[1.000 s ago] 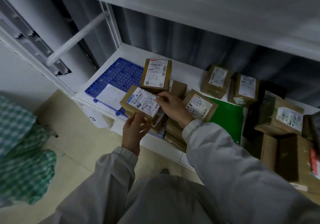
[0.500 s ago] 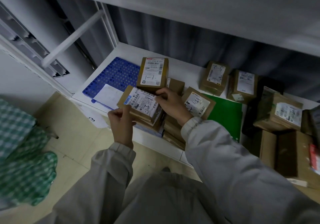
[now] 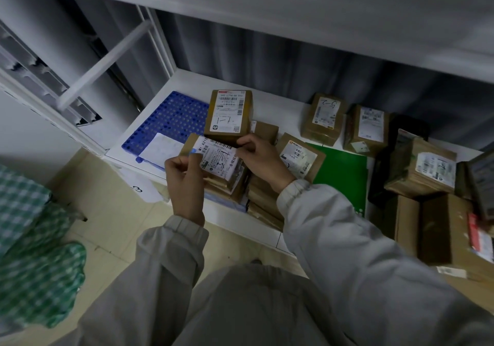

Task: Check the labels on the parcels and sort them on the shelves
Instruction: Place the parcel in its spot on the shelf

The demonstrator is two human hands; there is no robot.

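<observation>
A flat brown parcel (image 3: 213, 174) with a white barcode label (image 3: 220, 158) lies on top of a stack at the front of the white shelf (image 3: 128, 148). My left hand (image 3: 184, 182) has curled fingers at the parcel's left end and grips it there. At the label's far right corner, my right hand (image 3: 259, 158) pinches the parcel's edge. Just behind it stands a parcel marked "1-1" (image 3: 228, 116). Another labelled parcel (image 3: 299, 158) lies right of my right hand.
A blue perforated mat (image 3: 171, 116) with a white slip (image 3: 160, 148) covers the shelf's left part, a green sheet (image 3: 342, 174) lies to the right. Several more parcels (image 3: 425, 166) crowd the back and right. An upper shelf board (image 3: 294, 11) hangs overhead. Green-checked bags (image 3: 34, 260) sit on the floor at the left.
My left hand has shifted from under the parcel's near edge to its left end and curled there. My right hand stays on the parcel's far right corner.
</observation>
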